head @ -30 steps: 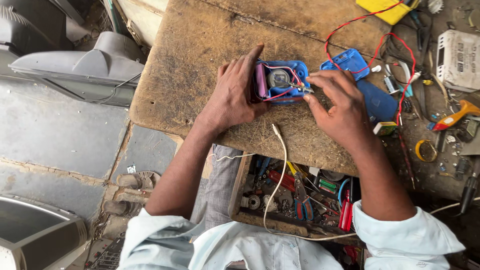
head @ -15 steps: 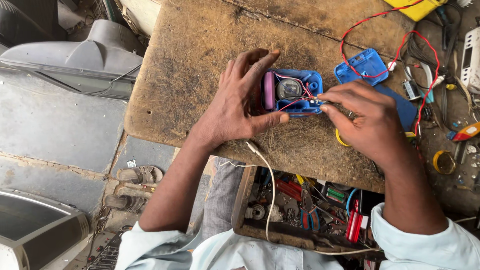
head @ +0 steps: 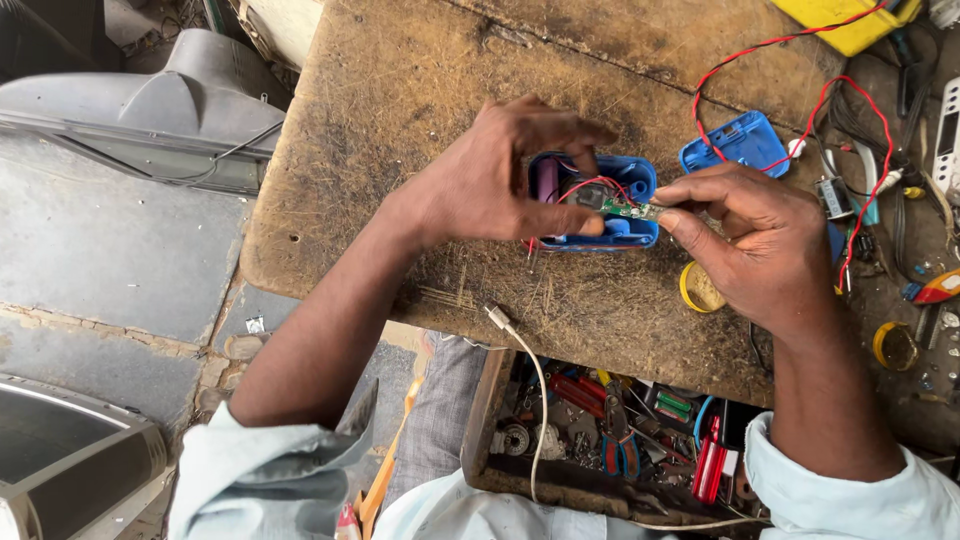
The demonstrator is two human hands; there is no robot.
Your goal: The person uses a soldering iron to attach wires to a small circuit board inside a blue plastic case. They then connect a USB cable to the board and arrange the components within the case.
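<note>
Pinched a small green circuit board (head: 632, 209) between thumb and forefinger of the right hand (head: 760, 250), lifted at the mouth of the open blue casing (head: 600, 205), probably to spare its thin red wires. Wrapped the left hand (head: 510, 180) around the casing (fingers over the top, thumb beneath), steadying it just above the worn wooden bench (head: 420, 110). Left the blue lid (head: 735, 140) nearby, a yellow tin (head: 700, 290) beside the wrist, an open tool drawer (head: 620, 440) below.

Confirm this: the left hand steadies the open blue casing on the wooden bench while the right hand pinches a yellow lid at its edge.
Not quite. In the head view, the right hand pinches a small green circuit board, not a yellow lid. The left hand does steady the open blue casing on the wooden bench.
</note>
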